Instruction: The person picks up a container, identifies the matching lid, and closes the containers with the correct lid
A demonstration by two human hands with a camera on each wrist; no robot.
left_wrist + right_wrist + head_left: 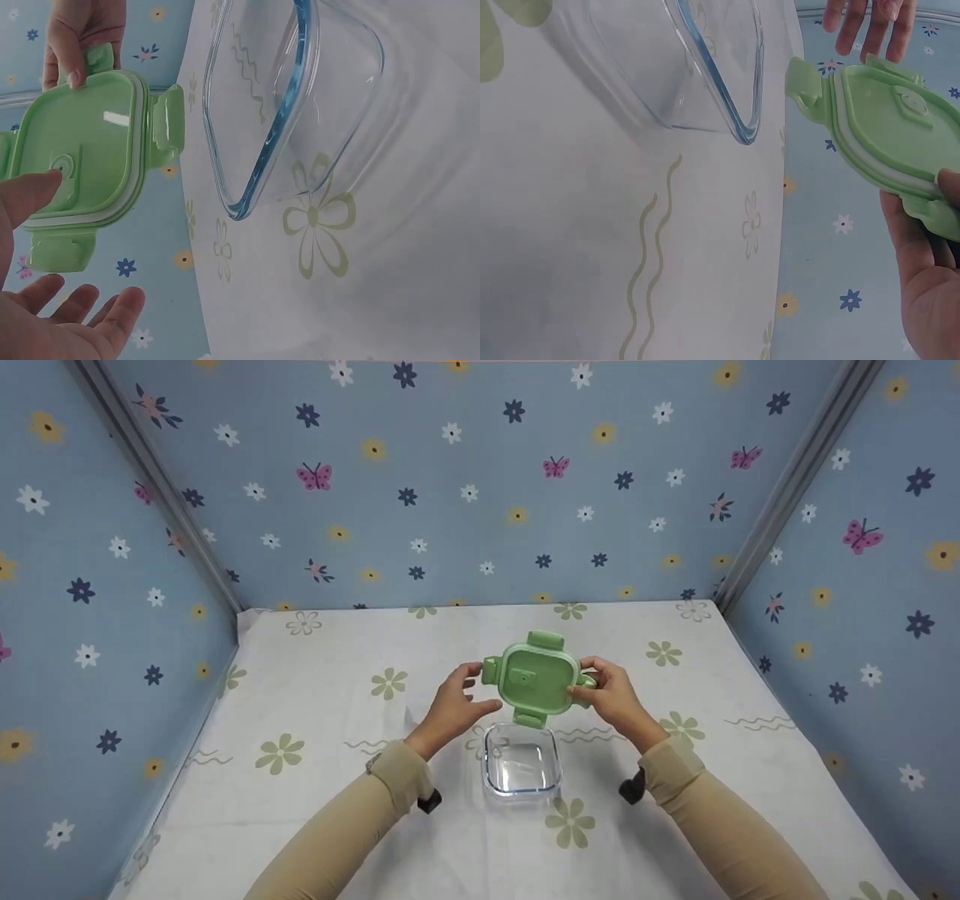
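Observation:
A green square lid [536, 679] with four snap flaps hangs tilted in the air, just above and behind a clear glass container [523, 791] that stands on the table. My right hand [611, 697] pinches the lid's right flap between thumb and fingers. My left hand [454, 701] is at the lid's left side with its fingers straight and spread; only its thumb reaches the lid. In the left wrist view the thumb [34, 195] lies against the lid [82, 157] beside the container's rim [292, 112]. The right wrist view shows the lid [892, 127] over my right palm [922, 285].
A white cloth with green flowers [337, 810] covers the table. Blue walls with flowers and butterflies [465, 495] close in the back and both sides. Black wrist mounts [429, 801] sit low over the cloth on either side of the container.

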